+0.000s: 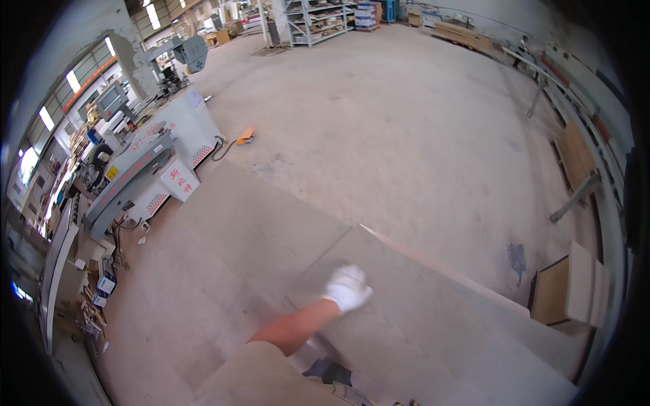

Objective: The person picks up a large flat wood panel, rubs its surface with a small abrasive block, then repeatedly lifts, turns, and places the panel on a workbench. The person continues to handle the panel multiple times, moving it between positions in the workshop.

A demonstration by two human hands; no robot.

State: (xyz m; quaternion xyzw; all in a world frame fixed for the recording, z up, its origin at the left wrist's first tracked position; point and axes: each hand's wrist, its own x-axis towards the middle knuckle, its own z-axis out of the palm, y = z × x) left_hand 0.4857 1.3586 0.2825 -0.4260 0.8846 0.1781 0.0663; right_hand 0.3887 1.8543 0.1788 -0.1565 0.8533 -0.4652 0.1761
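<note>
A dusty concrete workshop floor (406,122) spreads wide. The left hand (347,287), white-gloved, presses on a large grey board (433,325), steadying it flat; whether its fingers curl, I cannot tell. Beyond the fingers, leftward, stands a woodworking machine (145,172).

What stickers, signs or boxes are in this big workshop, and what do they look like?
White machine, left of the floor: boxy white cabinet with red lettering and red dotted panels.
Yellow label, on the machine's grey slanted arm: small yellow square.
Stacked boxes, far end by the metal shelves: blue and white, too small to tell more.
No screens show clearly.
</note>
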